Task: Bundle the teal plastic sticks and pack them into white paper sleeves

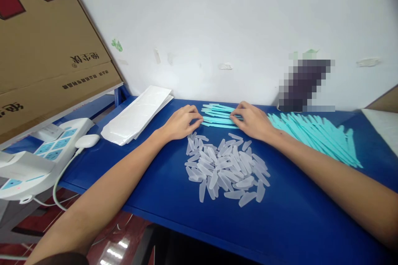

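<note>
A small row of turquoise plastic sticks [217, 115] lies on the blue table [161, 190] near the wall. My left hand [181, 123] pinches the left ends of these sticks. My right hand [253, 119] pinches their right ends, fingers curled. A heap of several clear plastic caps [226, 168] lies just in front of both hands. A larger fan of turquoise sticks [314, 134] spreads out to the right, behind my right forearm.
A stack of white plastic sleeves [137, 116] lies at the left of the table. A white power strip [46, 149] with a plug and cable sits further left. A big cardboard box [46, 49] leans at the upper left. The white wall stands close behind.
</note>
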Motion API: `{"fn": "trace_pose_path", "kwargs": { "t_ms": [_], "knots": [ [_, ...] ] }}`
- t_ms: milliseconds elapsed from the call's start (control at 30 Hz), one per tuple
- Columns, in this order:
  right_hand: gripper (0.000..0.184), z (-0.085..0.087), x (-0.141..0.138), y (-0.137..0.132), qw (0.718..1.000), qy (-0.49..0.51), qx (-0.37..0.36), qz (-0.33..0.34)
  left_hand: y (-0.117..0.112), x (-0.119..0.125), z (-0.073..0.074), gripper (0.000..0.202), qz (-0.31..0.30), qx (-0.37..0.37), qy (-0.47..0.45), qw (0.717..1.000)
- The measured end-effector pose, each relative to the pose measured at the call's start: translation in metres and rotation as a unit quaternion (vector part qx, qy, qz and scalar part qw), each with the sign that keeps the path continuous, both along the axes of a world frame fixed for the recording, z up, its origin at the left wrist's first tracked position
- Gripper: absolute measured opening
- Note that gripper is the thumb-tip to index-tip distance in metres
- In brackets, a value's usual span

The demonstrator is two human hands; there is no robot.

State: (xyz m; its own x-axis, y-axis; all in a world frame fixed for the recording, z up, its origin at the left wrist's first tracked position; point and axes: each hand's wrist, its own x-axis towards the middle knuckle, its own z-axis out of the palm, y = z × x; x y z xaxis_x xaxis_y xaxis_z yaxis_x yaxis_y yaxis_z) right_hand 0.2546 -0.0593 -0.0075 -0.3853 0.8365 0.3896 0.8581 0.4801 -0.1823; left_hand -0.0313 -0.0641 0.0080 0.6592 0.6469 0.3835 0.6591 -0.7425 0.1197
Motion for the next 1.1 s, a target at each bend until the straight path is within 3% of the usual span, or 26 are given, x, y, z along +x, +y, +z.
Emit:
{"fn": "trace_pose_path", "kwargs": {
  "t_ms": [200,400,567,733,900,1100],
  "knots": [
    [0.025,0.002,0.001,0.011,0.998,0.011,-0.062,-0.014,0.0,-0.007,0.009,0.034,0.005,-0.02,0.029,0.999],
    [0.018,0.014,0.0,0.02,0.981,0.004,-0.196,-0.005,-0.005,-0.008,0.02,0.03,-0.04,-0.109,0.045,0.992],
    [0.024,0.012,0.001,0.01,0.995,0.04,-0.096,0.002,-0.01,0.002,0.022,0.026,-0.091,-0.165,0.038,0.981],
    [0.026,0.009,-0.003,-0.003,0.991,0.124,-0.042,-0.018,-0.014,0.011,0.019,0.02,-0.084,-0.176,-0.012,0.981],
    [0.023,0.009,-0.002,-0.007,0.988,0.155,-0.005,0.024,-0.007,0.012,0.007,0.021,0.006,-0.136,-0.204,0.969],
    [0.024,0.004,0.003,-0.007,0.995,0.056,0.028,0.075,0.011,-0.002,-0.007,0.016,0.099,-0.111,-0.229,0.962]
  ]
}}
